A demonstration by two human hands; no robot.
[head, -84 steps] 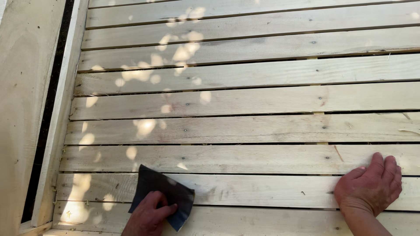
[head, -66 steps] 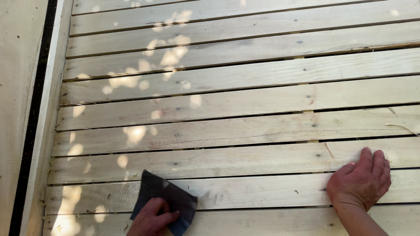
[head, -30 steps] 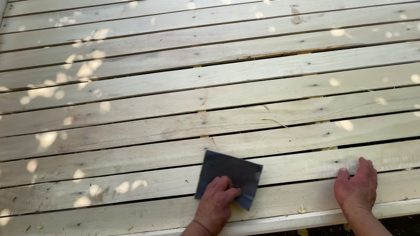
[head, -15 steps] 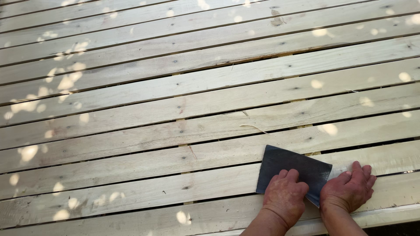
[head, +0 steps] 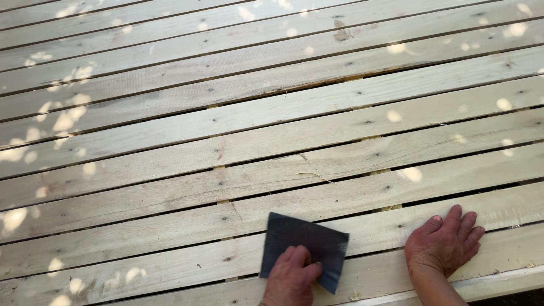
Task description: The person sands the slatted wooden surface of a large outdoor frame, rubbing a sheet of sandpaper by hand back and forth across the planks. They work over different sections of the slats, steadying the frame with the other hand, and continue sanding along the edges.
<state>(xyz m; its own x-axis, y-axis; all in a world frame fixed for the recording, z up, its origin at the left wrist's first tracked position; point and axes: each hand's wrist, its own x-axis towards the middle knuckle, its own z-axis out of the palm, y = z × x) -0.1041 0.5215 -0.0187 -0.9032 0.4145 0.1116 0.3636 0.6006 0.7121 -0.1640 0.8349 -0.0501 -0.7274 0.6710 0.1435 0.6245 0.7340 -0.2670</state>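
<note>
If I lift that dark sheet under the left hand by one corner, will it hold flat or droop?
The dark sheet looks thin and lies flush on the wooden slats, so it would probably droop and weigh little. The left hand presses on it with fingers spread, which suggests it slides with the hand rather than rolls. The right hand rests flat beside it.

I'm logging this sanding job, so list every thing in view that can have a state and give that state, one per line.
sandpaper sheet: dark, lying flat on the slats, pressed down by the left hand.
left hand: palm down on the sheet's near edge.
right hand: empty, fingers spread, flat on bare wood.
wooden slats: pale, rough, gaps between them, sun-dappled.
splinter: loose, lying on a slat.
</note>
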